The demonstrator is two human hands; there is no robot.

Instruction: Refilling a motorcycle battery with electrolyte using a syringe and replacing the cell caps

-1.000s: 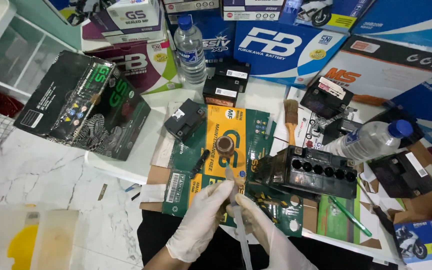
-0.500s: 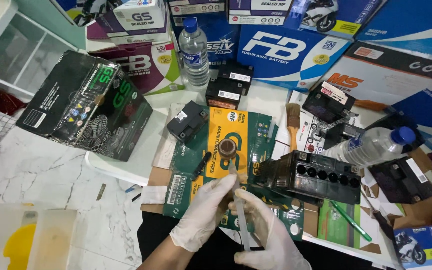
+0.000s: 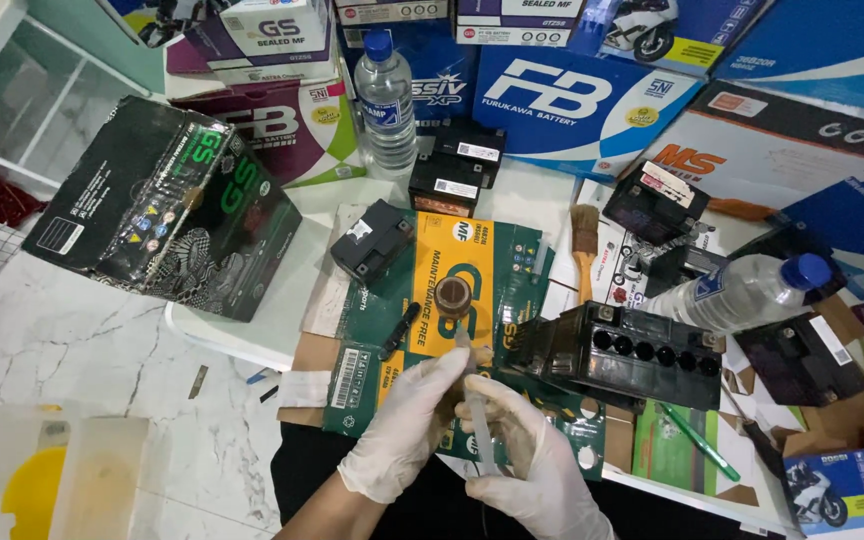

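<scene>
Both my hands wear white gloves and meet near the bottom centre. My left hand (image 3: 404, 425) pinches the upper end of a clear plastic syringe (image 3: 479, 432), near its tip. My right hand (image 3: 532, 455) grips the syringe barrel lower down. The syringe tip points up toward a small brown round cap (image 3: 453, 296) lying on flattened green and yellow cardboard (image 3: 432, 300). Just right of my hands, a black battery case (image 3: 617, 352) with a row of open filler holes lies tilted.
Several small black batteries (image 3: 372, 243) and a black strip (image 3: 399, 331) lie on the cardboard. Two water bottles (image 3: 385, 95) (image 3: 742, 290), a paintbrush (image 3: 584, 245), a green pen (image 3: 697, 440) and many printed boxes (image 3: 167, 205) crowd the low white table. A yellow-stained plastic container (image 3: 52, 480) sits bottom left.
My hands have stayed on the syringe and shifted only slightly; the view has drifted a little. Nothing was picked up or let go.
</scene>
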